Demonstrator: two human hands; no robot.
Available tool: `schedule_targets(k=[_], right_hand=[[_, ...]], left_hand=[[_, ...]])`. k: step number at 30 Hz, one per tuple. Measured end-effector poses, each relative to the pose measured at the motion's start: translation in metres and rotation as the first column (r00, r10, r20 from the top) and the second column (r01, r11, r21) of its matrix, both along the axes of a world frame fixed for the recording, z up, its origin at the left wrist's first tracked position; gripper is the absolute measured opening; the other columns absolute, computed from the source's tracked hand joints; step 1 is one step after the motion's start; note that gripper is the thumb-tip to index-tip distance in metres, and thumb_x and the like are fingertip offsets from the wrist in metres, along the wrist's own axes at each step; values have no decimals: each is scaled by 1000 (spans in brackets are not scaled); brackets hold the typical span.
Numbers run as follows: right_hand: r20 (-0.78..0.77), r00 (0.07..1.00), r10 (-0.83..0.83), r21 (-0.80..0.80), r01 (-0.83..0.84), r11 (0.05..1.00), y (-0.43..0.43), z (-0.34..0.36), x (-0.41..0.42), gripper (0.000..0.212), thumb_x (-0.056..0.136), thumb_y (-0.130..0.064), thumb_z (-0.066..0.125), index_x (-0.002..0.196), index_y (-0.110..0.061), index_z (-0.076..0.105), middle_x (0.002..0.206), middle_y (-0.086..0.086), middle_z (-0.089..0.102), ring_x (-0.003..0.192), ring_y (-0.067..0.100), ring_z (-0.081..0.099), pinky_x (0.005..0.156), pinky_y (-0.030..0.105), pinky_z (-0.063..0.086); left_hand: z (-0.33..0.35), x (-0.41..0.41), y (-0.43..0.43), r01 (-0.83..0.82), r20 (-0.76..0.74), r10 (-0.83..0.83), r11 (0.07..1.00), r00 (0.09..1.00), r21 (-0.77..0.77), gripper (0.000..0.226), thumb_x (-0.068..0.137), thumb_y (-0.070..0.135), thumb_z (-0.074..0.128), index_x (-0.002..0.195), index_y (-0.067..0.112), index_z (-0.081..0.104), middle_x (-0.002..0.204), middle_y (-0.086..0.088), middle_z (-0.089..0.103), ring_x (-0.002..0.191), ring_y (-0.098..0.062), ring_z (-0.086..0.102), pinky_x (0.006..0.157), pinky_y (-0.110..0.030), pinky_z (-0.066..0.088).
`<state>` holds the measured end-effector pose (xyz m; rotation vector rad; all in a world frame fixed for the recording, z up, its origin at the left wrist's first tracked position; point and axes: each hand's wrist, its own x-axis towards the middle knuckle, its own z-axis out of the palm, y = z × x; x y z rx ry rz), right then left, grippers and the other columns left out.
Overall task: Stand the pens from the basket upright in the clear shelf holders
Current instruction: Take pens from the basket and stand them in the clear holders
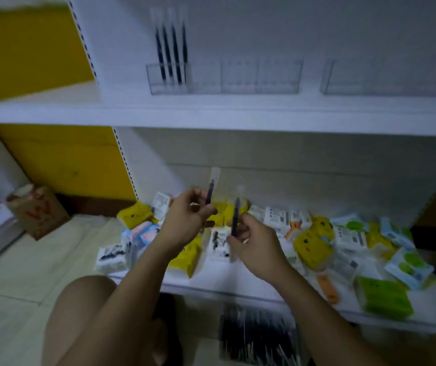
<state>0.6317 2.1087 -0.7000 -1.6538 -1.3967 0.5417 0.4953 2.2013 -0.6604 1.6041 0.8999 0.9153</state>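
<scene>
1. Pale floor tiles [13,273] fill the near left, and the person's bare knee [84,299] rises over them.
2. Right of the knee, at the bottom edge, a basket [258,336] holds a blurred heap of dark pens.
3. Above the basket, the left hand [185,220] pinches one pen [209,194] by its lower end. The pen stands almost upright with a clear cap on top.
4. Just beside it and a little lower, the right hand [254,244] has its fingers curled round a second pen [235,217], also near upright. The two pens are apart.
5. Behind the hands, a lower shelf [238,278] carries scattered packets [312,247] in yellow, green and white.
6. Off to the left, a brown bag [37,210] sits on the floor.
7. Farther up, the upper shelf [211,114] bears a row of clear holders [238,77]. The leftmost compartment has four dark pens [172,54] standing upright in it.
8. A separate holder [391,77] stands further right on the same shelf.
</scene>
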Motion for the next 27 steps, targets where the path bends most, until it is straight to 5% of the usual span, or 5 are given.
schedule_targets(k=[6, 12, 15, 19, 27], right_hand=[[87, 996, 16, 90, -24, 996, 7, 103, -1, 12, 95, -26, 58, 85, -20, 59, 80, 6, 68, 73, 22, 64, 69, 39, 52], [94, 995, 24, 212, -43, 976, 12, 182, 10, 6, 93, -27, 61, 93, -22, 58, 82, 1, 68, 65, 17, 67, 67, 44, 58], [32, 999, 0, 268, -9, 964, 21, 213, 18, 77, 87, -19, 70, 145, -33, 21, 102, -3, 60, 69, 18, 70, 57, 35, 57], [93, 996, -12, 349, -21, 937, 33, 249, 32, 119, 82, -9, 75, 142, -57, -16, 111, -2, 54, 65, 21, 70, 63, 39, 61], [54, 998, -35, 468, 6, 884, 95, 295, 57, 62, 92, -12, 63, 139, -34, 29, 90, 12, 63, 55, 18, 66, 52, 24, 57]], left_hand=[[83, -3, -1, 9, -18, -5, 963, 1000, 270, 12, 85, 1, 68, 93, 1, 59, 80, -9, 60, 75, -19, 60, 73, -38, 53], [156, -2, -4, 27, 10, -34, 917, 999, 398, 51, 82, -3, 70, 123, 17, 49, 98, -8, 64, 76, -25, 67, 66, -36, 60], [185, 0, 4, 39, -3, -42, 891, 999, 453, 88, 81, -4, 71, 142, 42, 28, 104, -3, 59, 73, -19, 70, 65, -32, 60], [219, 7, 22, 53, -79, -14, 851, 997, 522, 86, 79, 0, 74, 138, 48, 32, 108, -3, 56, 76, -18, 71, 67, -32, 61], [269, 29, 75, 33, -65, 10, 782, 998, 623, 56, 89, 6, 64, 133, 35, 43, 98, -5, 64, 82, -17, 70, 69, -32, 61]])
